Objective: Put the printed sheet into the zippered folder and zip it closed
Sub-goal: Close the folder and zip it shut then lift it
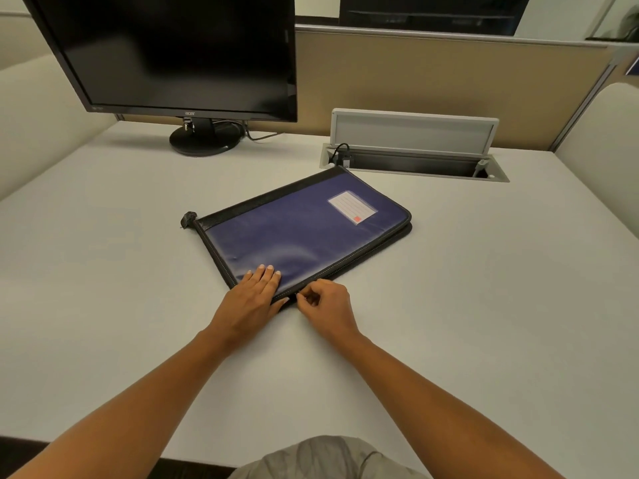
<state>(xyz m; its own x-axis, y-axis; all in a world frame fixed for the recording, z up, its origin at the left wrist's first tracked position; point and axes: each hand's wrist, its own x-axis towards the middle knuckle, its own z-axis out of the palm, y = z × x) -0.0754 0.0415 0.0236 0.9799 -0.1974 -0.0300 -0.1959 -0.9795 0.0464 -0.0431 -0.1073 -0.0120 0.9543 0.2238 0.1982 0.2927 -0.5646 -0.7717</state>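
Note:
A blue zippered folder (297, 229) with black trim and a small white label pocket lies flat and slanted on the white desk (484, 305). My left hand (254, 293) presses flat on the folder's near corner, fingers straight. Just to its right, my right hand (323, 300) pinches the zipper pull (298, 296) at the folder's near edge. The zip along the right side looks slightly apart. A black strap end sticks out at the folder's far left corner. No printed sheet is visible.
A black monitor (179, 53) on a round stand occupies the back left of the desk. An open cable hatch (415, 160) with a raised lid sits behind the folder at the back right. A beige partition runs along the desk's far edge.

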